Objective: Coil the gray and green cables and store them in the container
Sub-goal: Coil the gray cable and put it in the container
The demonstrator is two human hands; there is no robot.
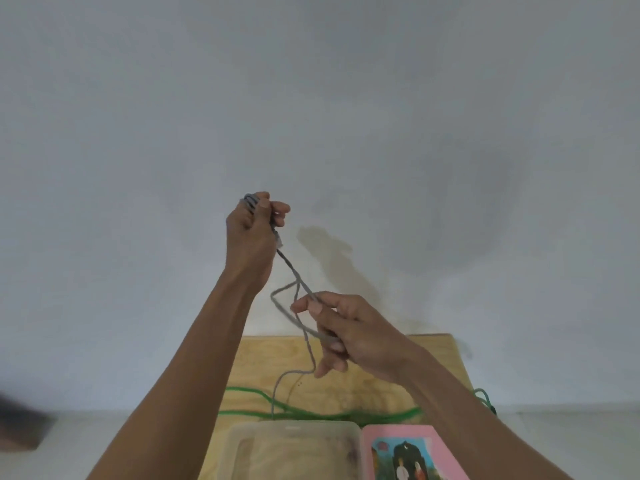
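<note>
While the gray cable (297, 289) is stretching between both raised hands in front of the wall (346, 98), a few turns of it are sitting bunched at the top of the left hand (251, 233), whose thumb and curled fingers are gripping them. From that hand the cable is running down and to the right to the right hand (341, 332), which is pinching it between thumb and forefinger, with a loop crossing just beside the fingers. Below the right hand the cable is hanging in a slack bend and dropping toward the near edge of the worktop (381, 386), ending close to the container (294, 448).

The green cable (311, 412) is lying uncoiled across the wooden worktop, curving from the left side to the right, where one end is trailing off past the right forearm. It is lying just behind the container, and neither hand is touching it.

The container, a translucent tub, is sitting at the near edge between the two forearms. A pink lid (412, 452) with a printed picture is lying just beside it on the right, touching or nearly touching its side.
</note>
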